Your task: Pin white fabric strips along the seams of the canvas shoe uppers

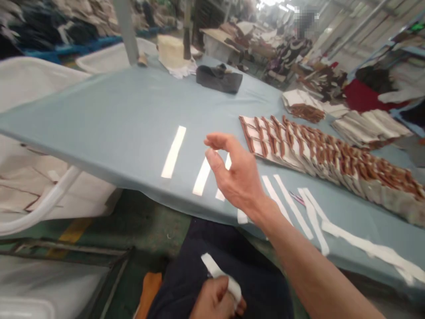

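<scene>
My right hand hovers just above the front part of the blue-grey table. Its fingers are loosely curled and apart, and nothing is in them. Right under it lie white fabric strips in a spaced row, with one more strip to the left and several longer ones to the right. My left hand is low over my dark-trousered lap, closed on a short white strip. A long overlapped row of cream pieces with brown trim runs along the table on the right.
A folded dark cloth and a cream stack sit at the table's far end. More cream bundles lie at far right. A person works at another table behind. White bins with fabric stand to the left.
</scene>
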`<state>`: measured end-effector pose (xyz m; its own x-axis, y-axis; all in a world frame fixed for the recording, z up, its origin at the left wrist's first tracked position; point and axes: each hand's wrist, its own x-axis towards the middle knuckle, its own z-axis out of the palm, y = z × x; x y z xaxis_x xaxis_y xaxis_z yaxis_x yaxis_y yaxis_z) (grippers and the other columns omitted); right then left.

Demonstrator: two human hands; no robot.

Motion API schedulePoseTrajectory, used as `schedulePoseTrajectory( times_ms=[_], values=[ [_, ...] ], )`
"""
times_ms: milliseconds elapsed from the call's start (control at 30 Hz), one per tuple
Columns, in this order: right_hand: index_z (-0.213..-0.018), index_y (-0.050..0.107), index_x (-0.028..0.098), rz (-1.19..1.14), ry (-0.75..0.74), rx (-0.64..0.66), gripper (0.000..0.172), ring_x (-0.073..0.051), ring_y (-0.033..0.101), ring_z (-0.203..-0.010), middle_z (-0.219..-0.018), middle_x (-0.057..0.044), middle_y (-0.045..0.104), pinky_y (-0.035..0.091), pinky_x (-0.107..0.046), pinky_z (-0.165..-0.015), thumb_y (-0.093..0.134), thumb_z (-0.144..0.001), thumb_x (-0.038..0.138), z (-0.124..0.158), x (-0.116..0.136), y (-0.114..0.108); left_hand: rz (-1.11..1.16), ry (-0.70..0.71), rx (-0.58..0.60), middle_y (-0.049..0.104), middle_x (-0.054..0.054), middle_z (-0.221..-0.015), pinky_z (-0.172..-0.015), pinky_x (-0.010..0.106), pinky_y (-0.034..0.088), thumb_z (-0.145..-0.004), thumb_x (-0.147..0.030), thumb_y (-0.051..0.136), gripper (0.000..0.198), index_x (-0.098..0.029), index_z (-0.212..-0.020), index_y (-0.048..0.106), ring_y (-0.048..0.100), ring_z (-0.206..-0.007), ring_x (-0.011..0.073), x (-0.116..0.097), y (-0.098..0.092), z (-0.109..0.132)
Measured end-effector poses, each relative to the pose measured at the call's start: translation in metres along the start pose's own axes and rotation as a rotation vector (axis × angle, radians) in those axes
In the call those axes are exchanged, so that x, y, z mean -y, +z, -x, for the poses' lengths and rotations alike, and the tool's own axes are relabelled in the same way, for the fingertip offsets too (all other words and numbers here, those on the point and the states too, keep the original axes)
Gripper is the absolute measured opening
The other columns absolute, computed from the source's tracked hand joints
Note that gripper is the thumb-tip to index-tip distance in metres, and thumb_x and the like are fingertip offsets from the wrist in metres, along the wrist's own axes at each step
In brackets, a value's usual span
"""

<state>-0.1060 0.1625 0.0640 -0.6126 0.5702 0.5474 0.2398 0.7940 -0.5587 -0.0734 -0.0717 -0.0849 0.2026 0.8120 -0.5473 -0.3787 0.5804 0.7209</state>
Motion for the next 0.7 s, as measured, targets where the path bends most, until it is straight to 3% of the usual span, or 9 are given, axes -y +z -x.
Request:
schedulePoseTrajectory(
  times_ms=[67,167,233,333,500,700],
  values=[
    [-0.113,0.066,0.019,0.004,0.05,-0.02,0.016,-0.018,0.074,-0.094,-0.106,-0.006,0.079,0.059,-0.034,-0.089,0.054,-0.104,0.026,0.036,0.011,-0.041,0.087,0.016,0.019,0.077,0.008,-0.085,-0.077,0.032,0.056,-0.097,-0.051,0.066,0.041,-0.011,-0.09,0.073,0.071,-0.077,0.018,-0.011,0.007,-0.001],
    [-0.1,0.067,0.02,0.085,0.123,0.023,0.012,-0.014,0.074,-0.082,-0.093,-0.002,0.078,0.059,-0.027,-0.078,0.055,-0.102,0.018,0.11,0.023,-0.092,0.195,-0.018,0.066,0.08,0.01,-0.086,-0.073,0.028,0.055,-0.082,-0.056,0.08,0.047,-0.011,-0.093,0.077,0.073,-0.076,0.0194,-0.042,0.017,-0.002],
    [-0.1,0.067,0.021,0.133,0.209,0.03,0.011,-0.015,0.074,-0.08,-0.09,-0.002,0.078,0.059,-0.027,-0.075,0.057,-0.1,0.015,0.161,0.027,-0.115,0.21,-0.051,0.08,0.081,0.011,-0.088,-0.075,0.027,0.056,-0.077,-0.055,0.085,0.047,-0.011,-0.095,0.079,0.074,-0.077,0.0191,-0.064,0.025,-0.001],
    [-0.103,0.066,0.021,0.149,0.262,0.002,0.013,-0.017,0.075,-0.084,-0.093,-0.004,0.078,0.06,-0.029,-0.077,0.061,-0.096,0.012,0.222,0.034,-0.132,0.225,-0.078,0.111,0.08,0.01,-0.083,-0.072,0.026,0.056,-0.074,-0.051,0.088,0.046,-0.011,-0.095,0.081,0.072,-0.071,0.0175,-0.085,0.044,0.001],
    [-0.104,0.064,0.022,0.102,0.256,-0.108,0.016,-0.02,0.074,-0.095,-0.101,-0.007,0.077,0.062,-0.034,-0.083,0.064,-0.092,0.011,0.264,0.05,-0.143,0.183,-0.078,0.133,0.072,0.004,-0.068,-0.062,0.02,0.049,-0.072,-0.042,0.091,0.034,-0.011,-0.082,0.08,0.059,-0.061,0.0105,-0.095,0.083,0.002],
    [-0.108,0.065,0.023,0.247,0.207,-0.075,0.019,-0.025,0.071,-0.102,-0.111,-0.009,0.077,0.06,-0.044,-0.092,0.067,-0.091,0.015,0.289,0.051,-0.159,0.083,-0.09,0.1,0.071,0.004,-0.071,-0.065,0.02,0.048,-0.072,-0.039,0.09,0.031,-0.011,-0.08,0.08,0.058,-0.064,0.0111,-0.096,0.111,-0.003]
  ],
)
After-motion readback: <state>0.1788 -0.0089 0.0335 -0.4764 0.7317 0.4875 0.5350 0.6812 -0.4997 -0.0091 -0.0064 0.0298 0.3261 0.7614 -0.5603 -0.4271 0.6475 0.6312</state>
